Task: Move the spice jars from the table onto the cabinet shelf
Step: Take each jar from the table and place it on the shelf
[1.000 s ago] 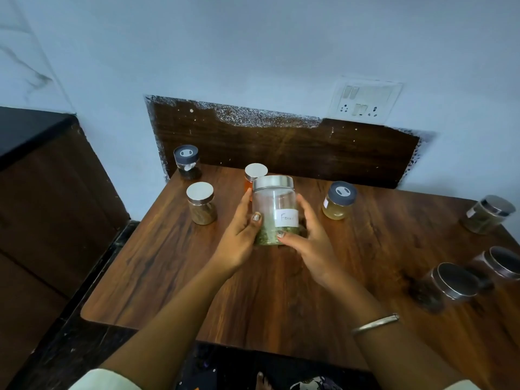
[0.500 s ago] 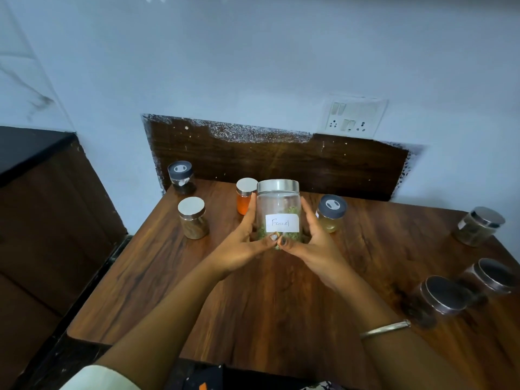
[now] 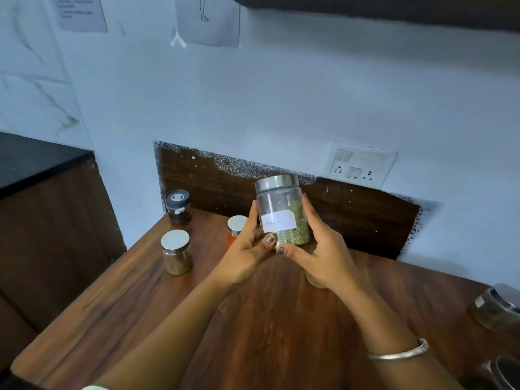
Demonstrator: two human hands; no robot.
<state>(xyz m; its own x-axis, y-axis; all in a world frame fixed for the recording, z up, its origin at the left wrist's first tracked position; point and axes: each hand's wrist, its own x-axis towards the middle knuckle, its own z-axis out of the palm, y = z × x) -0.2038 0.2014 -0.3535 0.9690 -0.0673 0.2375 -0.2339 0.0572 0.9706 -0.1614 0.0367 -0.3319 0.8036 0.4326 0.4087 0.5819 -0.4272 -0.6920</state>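
**Fennel jar held in both hands over the table**

Fennel jar (image 3: 281,218), glass with a steel lid and a white handwritten label, sits at the centre of the frame, leaning slightly to the right. The left hand (image 3: 242,260) and right hand (image 3: 323,257) clasp it from either side, with fingers up its walls and both thumbs pressed on its lower front. It seems to be clear of the table (image 3: 253,319), though the wide lens makes the gap beneath it hard to judge.

The step in hand looks like the carry: one jar is picked and none shows on a shelf. A dark band across the upper right of the frame is probably the underside of the cabinet (image 3: 394,9) (its shelf is out of view).

The next move calls for raising the jar straight and level towards that band, keeping the two-sided grip firm on smooth glass, and finding the shelf edge before letting go.

Other jars wait on the wood:
- Left of centre stand a black-lidded jar (image 3: 177,206), a brown-spice jar (image 3: 176,251) and an orange jar (image 3: 235,229), the last half hidden behind the left hand.
- Two steel-lidded jars (image 3: 495,308) lie at the lower right edge.
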